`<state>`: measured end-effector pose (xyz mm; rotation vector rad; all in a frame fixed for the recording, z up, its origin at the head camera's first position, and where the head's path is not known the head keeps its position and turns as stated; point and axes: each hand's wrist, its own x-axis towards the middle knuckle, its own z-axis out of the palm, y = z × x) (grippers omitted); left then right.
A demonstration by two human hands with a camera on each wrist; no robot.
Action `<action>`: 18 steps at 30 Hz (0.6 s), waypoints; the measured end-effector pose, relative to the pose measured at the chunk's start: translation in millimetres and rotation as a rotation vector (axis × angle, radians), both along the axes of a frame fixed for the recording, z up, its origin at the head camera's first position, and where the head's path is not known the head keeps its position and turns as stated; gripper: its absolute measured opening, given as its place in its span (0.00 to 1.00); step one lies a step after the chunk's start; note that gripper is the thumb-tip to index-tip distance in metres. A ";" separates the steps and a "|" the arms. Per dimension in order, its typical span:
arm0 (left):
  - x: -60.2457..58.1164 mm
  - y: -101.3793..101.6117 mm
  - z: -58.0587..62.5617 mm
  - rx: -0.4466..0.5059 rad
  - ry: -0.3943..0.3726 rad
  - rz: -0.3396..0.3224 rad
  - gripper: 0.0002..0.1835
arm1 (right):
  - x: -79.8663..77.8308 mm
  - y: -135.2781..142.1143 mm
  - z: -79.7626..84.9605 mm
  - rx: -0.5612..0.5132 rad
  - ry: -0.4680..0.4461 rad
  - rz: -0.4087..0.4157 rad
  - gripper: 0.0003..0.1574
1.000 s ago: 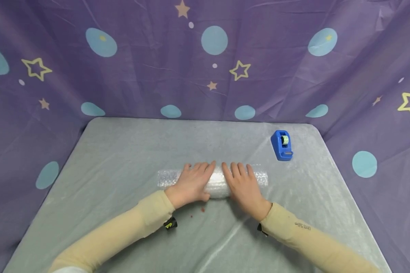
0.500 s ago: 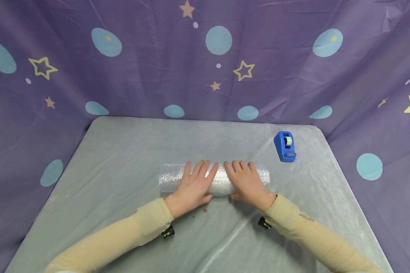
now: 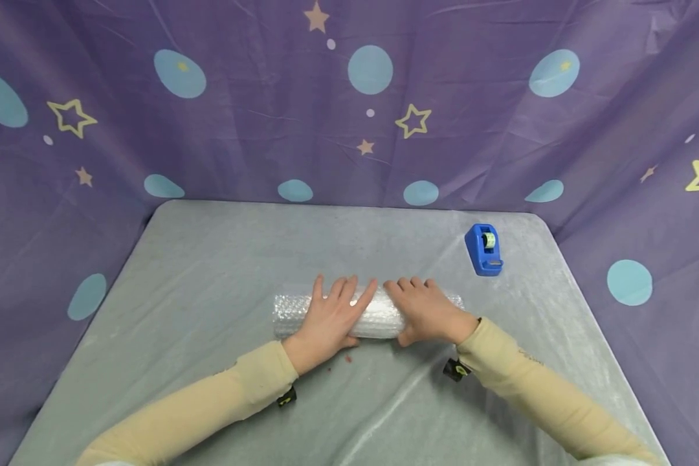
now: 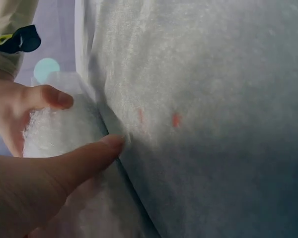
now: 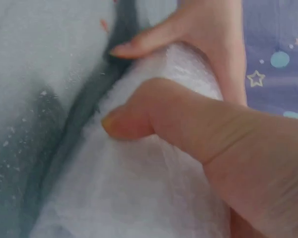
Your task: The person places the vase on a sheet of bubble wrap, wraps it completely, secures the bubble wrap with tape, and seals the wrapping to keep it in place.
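A clear bubble wrap roll [image 3: 380, 319] lies crosswise on the grey cloth in the head view. My left hand [image 3: 326, 321] holds it left of the middle, fingers spread over the top and thumb along the near side. To the right, my right hand [image 3: 430, 315] grips the roll with bent fingers over it and its thumb on the near side. The left wrist view shows the left thumb [image 4: 87, 163] across the roll's side, close to the cloth. In the right wrist view the bent right thumb [image 5: 139, 111] presses the wrap. Whatever may be inside the roll is hidden.
A blue tape dispenser [image 3: 483, 251] with a tape roll stands at the back right of the grey cloth-covered table [image 3: 227, 252]. Small red specks [image 3: 348, 358] show on the cloth near the left thumb. A purple patterned curtain [image 3: 233, 129] surrounds the back and sides.
The right hand has shifted slightly right, turned more sideways and bent its fingers more. The left hand stays over the roll with its fingers more spread than a second ago.
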<state>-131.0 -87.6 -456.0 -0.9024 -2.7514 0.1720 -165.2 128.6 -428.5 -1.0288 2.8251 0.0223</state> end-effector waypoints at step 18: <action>5.1 -1.7 -4.7 -0.003 0.100 -0.012 0.61 | -7.0 10.1 2.3 -0.135 -0.006 0.113 0.59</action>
